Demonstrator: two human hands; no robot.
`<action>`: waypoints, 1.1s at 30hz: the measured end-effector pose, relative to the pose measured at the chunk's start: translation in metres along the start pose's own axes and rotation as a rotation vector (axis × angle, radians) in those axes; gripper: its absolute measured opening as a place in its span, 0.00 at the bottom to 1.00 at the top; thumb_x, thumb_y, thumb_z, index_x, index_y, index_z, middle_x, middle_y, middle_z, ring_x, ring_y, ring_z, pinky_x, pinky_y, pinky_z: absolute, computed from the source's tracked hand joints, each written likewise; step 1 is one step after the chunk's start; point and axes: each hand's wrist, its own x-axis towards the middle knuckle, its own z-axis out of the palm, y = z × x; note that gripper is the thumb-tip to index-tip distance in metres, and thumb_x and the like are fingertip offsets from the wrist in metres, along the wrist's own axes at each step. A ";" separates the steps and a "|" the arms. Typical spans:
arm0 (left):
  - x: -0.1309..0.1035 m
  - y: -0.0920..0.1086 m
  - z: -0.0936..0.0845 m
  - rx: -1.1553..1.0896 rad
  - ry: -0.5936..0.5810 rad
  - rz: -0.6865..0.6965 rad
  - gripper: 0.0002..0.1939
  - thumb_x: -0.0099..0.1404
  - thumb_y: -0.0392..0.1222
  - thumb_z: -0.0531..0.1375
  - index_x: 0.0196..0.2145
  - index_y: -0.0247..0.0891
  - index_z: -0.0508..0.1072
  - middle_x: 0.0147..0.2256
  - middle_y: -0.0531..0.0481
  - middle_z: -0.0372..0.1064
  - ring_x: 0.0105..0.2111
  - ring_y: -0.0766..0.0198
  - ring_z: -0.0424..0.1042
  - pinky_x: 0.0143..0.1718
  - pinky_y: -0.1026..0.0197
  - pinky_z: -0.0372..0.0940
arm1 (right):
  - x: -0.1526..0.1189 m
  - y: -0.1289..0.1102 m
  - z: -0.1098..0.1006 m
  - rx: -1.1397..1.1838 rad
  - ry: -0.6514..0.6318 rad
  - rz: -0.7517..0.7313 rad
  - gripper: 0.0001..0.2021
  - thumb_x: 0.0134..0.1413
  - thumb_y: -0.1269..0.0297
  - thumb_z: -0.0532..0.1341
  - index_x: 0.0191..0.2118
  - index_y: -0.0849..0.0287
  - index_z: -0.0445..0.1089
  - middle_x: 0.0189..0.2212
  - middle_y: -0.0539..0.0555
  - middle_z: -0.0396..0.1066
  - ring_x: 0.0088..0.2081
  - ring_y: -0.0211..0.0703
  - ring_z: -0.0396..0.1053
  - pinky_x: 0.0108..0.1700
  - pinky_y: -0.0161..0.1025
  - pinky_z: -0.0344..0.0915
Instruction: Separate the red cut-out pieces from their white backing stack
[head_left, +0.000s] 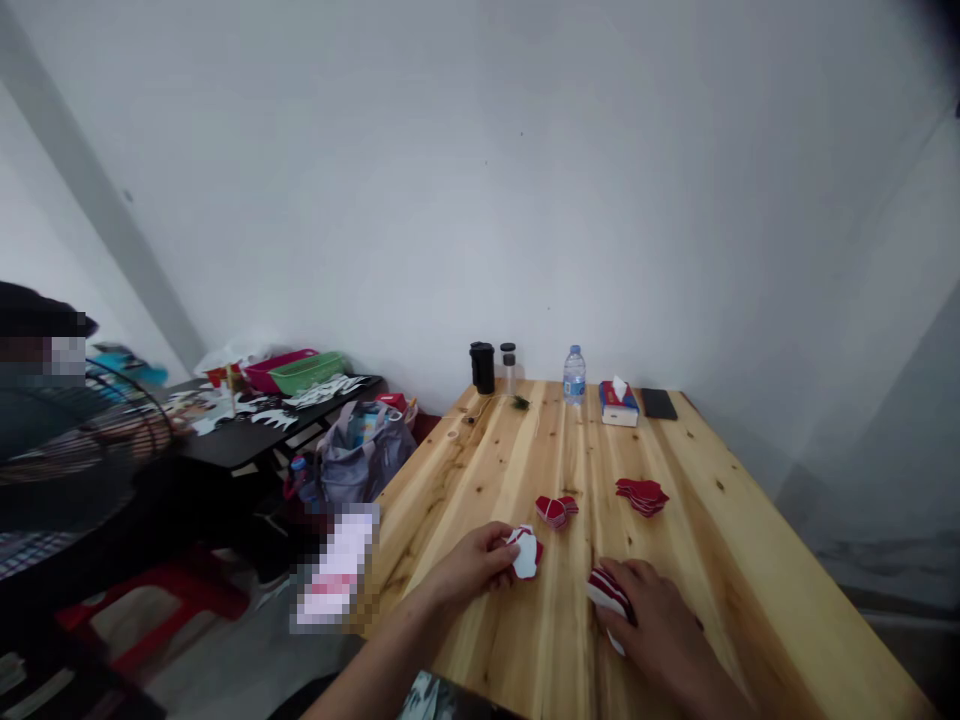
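Observation:
My left hand holds a small white and red paper cutout by its edge, just above the wooden table. My right hand rests on the table with its fingers curled over a red and white stack of cutouts. Two small piles of red cutouts lie further out: one in front of my left hand, the other to its right.
At the table's far edge stand a black cup, a small jar, a water bottle, a tissue box and a dark phone. A grey bag, a dark side table and a red stool are on the left.

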 end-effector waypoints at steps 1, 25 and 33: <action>-0.001 0.001 0.002 0.015 -0.008 0.001 0.23 0.60 0.55 0.63 0.44 0.34 0.72 0.30 0.49 0.70 0.23 0.70 0.64 0.24 0.67 0.52 | 0.000 0.000 0.000 -0.005 -0.002 -0.001 0.25 0.53 0.58 0.57 0.57 0.54 0.68 0.50 0.60 0.68 0.50 0.55 0.67 0.54 0.49 0.60; -0.050 0.000 0.117 -0.867 -0.221 -0.223 0.29 0.56 0.65 0.62 0.43 0.37 0.75 0.36 0.41 0.74 0.35 0.53 0.75 0.39 0.55 0.65 | -0.018 -0.026 -0.003 0.216 0.502 -0.305 0.20 0.58 0.62 0.57 0.57 0.49 0.66 0.48 0.57 0.71 0.48 0.52 0.70 0.49 0.49 0.70; -0.037 0.012 0.115 -1.093 -0.141 -0.272 0.23 0.58 0.59 0.64 0.38 0.34 0.75 0.30 0.41 0.76 0.34 0.54 0.76 0.32 0.58 0.68 | -0.033 -0.051 -0.006 -0.227 0.704 -0.810 0.25 0.56 0.64 0.57 0.60 0.56 0.62 0.44 0.58 0.76 0.43 0.50 0.74 0.44 0.45 0.69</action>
